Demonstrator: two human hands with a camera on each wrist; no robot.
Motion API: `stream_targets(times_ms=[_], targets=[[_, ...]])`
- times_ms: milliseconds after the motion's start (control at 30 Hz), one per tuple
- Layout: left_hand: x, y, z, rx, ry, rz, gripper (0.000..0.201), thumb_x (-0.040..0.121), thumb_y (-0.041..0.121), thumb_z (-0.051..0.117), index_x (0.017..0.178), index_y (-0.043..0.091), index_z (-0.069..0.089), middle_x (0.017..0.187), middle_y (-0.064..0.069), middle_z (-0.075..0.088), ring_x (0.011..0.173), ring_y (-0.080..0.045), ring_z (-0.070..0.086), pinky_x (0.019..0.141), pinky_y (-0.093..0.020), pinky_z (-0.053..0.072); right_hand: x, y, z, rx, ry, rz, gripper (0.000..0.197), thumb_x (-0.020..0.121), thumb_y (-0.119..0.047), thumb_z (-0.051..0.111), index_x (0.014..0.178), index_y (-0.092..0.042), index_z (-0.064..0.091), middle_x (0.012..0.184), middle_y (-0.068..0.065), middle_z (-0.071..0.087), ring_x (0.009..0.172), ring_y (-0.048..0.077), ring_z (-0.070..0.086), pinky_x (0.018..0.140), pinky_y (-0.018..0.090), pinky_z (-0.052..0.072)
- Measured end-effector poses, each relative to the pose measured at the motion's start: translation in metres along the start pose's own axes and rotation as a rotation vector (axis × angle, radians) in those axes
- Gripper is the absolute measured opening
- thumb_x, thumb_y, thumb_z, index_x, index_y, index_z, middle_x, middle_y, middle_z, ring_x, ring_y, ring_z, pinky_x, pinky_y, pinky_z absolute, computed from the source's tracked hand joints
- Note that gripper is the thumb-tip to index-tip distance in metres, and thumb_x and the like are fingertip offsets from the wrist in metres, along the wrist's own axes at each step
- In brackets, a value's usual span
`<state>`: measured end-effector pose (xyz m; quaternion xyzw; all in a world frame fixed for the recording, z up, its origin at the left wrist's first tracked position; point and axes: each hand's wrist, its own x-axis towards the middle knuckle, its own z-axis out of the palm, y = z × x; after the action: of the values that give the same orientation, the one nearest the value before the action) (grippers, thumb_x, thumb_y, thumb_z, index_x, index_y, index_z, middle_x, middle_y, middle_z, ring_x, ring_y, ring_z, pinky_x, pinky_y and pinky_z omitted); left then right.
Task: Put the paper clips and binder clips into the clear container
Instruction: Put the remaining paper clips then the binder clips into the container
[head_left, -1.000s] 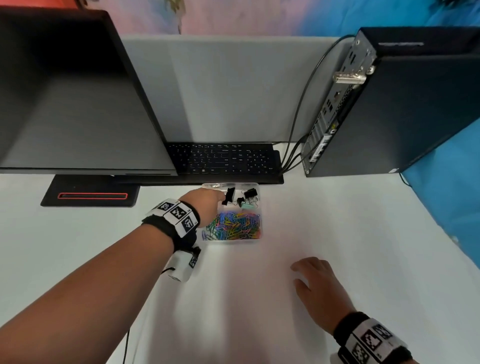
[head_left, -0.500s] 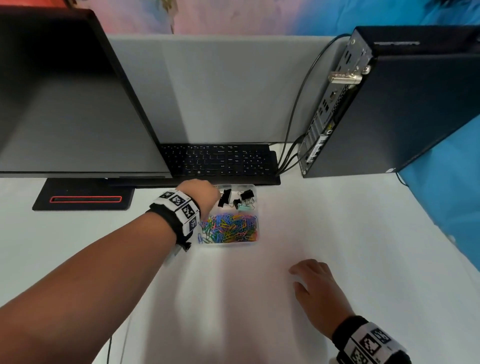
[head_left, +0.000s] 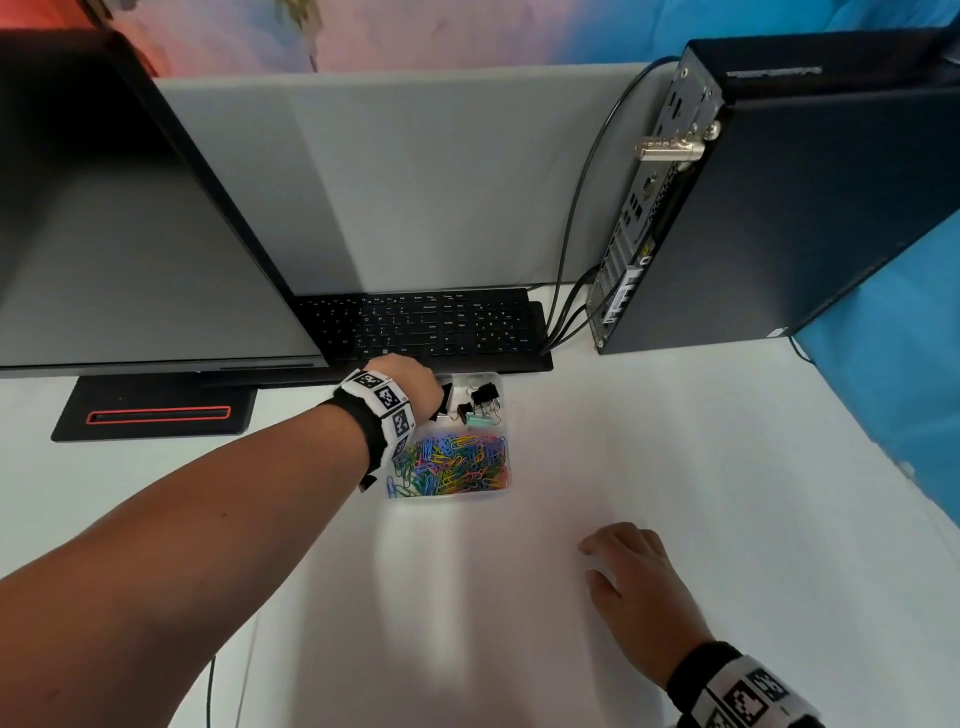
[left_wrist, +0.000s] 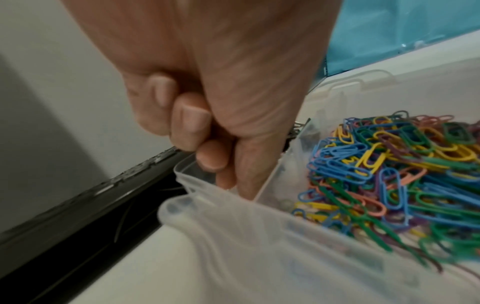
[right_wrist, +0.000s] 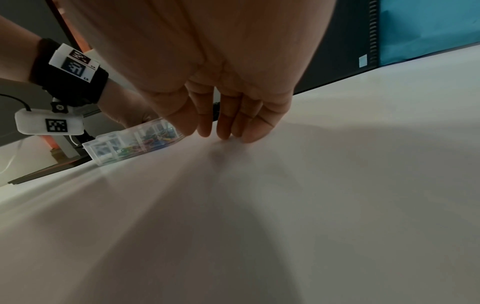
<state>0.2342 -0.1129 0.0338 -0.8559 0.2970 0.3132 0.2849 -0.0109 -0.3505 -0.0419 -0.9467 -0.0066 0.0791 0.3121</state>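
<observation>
A clear divided container (head_left: 448, 497) stands on the white table in front of the keyboard. Its near compartment holds a heap of coloured paper clips (head_left: 457, 465) (left_wrist: 402, 174). The far compartments hold black binder clips (head_left: 484, 396) and a mint one (head_left: 475, 420). My left hand (head_left: 415, 382) (left_wrist: 223, 168) reaches into the far-left compartment with its fingers curled against the thumb. It seems to pinch a black binder clip (head_left: 445, 396), mostly hidden by the hand. My right hand (head_left: 631, 577) (right_wrist: 228, 127) rests flat on the table to the container's right front and holds nothing.
A black keyboard (head_left: 426, 327) lies right behind the container. A large monitor (head_left: 130, 234) on a black base (head_left: 156, 413) is at the left. At the right a computer tower (head_left: 779, 208) has cables (head_left: 566, 312) running down. A grey partition closes the back.
My left hand has stayed over the far-left compartment, shifting only slightly. The right hand has not moved on the table. The view has shifted a little.
</observation>
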Motion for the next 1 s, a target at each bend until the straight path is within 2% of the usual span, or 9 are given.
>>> stream_targets(times_ms=[200,367,533,633,667,733,800,900,1000], targets=[[0.000,-0.005,0.008,0.049,0.065,0.083,0.016,0.086,0.006,0.051,0.093,0.010,0.065,0.091,-0.009,0.068,0.076,-0.030,0.063,0.067,-0.038,0.055,-0.001,0.000,-0.001,0.002,-0.001,-0.010,0.025,0.077,-0.011,0.062,0.100,-0.023,0.063,0.102,-0.013,0.056,0.098,0.014,0.045,0.082,0.027,0.046],[-0.001,-0.004,0.011,0.067,0.094,0.105,0.018,0.087,0.008,0.050,0.095,0.009,0.066,0.091,-0.009,0.068,0.079,-0.032,0.064,0.062,-0.034,0.049,0.000,-0.001,-0.002,-0.003,-0.011,-0.006,0.024,0.077,-0.013,0.060,0.100,-0.023,0.063,0.102,-0.012,0.056,0.098,0.014,0.045,0.082,0.028,0.046],[-0.007,-0.009,0.007,-0.007,0.095,0.072,0.014,0.084,0.009,0.051,0.088,0.008,0.064,0.085,-0.008,0.066,0.071,-0.028,0.061,0.059,-0.032,0.049,-0.001,-0.001,-0.003,-0.011,-0.013,0.002,0.025,0.078,-0.012,0.062,0.100,-0.023,0.063,0.102,-0.012,0.056,0.098,0.015,0.047,0.082,0.029,0.047],[-0.015,-0.011,0.007,-0.179,0.154,0.029,0.012,0.082,0.011,0.049,0.075,0.013,0.058,0.074,-0.003,0.061,0.062,-0.021,0.054,0.058,-0.031,0.047,0.000,0.002,-0.006,-0.005,-0.027,0.019,0.025,0.079,-0.012,0.062,0.101,-0.023,0.063,0.102,-0.011,0.057,0.098,0.016,0.048,0.082,0.031,0.047],[-0.020,-0.013,0.009,-0.270,0.176,0.030,0.014,0.083,0.015,0.050,0.078,0.017,0.063,0.075,-0.001,0.063,0.065,-0.019,0.056,0.062,-0.032,0.049,0.000,0.003,-0.009,0.000,-0.035,0.032,0.025,0.079,-0.012,0.063,0.102,-0.024,0.063,0.103,-0.010,0.057,0.098,0.016,0.049,0.083,0.032,0.047],[-0.035,-0.016,0.017,-0.481,0.244,0.039,0.017,0.085,0.024,0.056,0.093,0.027,0.071,0.090,0.005,0.070,0.077,-0.014,0.060,0.074,-0.031,0.051,0.002,0.002,-0.018,0.029,-0.038,0.047,0.025,0.081,-0.013,0.065,0.103,-0.024,0.064,0.105,-0.009,0.058,0.099,0.017,0.053,0.084,0.030,0.046],[-0.057,-0.018,0.029,-0.684,0.362,0.006,0.022,0.085,0.027,0.061,0.105,0.031,0.069,0.096,0.009,0.071,0.084,-0.012,0.061,0.082,-0.028,0.049,0.006,-0.003,-0.035,0.067,-0.014,0.065,0.025,0.083,-0.013,0.067,0.104,-0.026,0.064,0.107,-0.009,0.058,0.096,0.013,0.057,0.084,0.027,0.045],[-0.100,-0.010,0.060,-0.935,0.518,-0.088,0.024,0.084,0.028,0.064,0.107,0.033,0.068,0.087,0.012,0.068,0.077,-0.010,0.061,0.077,-0.028,0.049,0.015,-0.020,-0.075,0.143,0.081,0.054,0.026,0.087,-0.016,0.067,0.108,-0.030,0.064,0.112,-0.015,0.057,0.095,0.006,0.060,0.083,0.028,0.050],[-0.136,0.008,0.094,-0.970,0.462,-0.092,0.019,0.086,0.032,0.063,0.104,0.037,0.067,0.089,0.012,0.063,0.075,-0.004,0.058,0.074,-0.026,0.048,0.026,-0.049,-0.122,0.231,0.231,-0.021,0.027,0.088,-0.014,0.066,0.108,-0.032,0.064,0.111,-0.020,0.058,0.098,0.006,0.059,0.082,0.019,0.048]])
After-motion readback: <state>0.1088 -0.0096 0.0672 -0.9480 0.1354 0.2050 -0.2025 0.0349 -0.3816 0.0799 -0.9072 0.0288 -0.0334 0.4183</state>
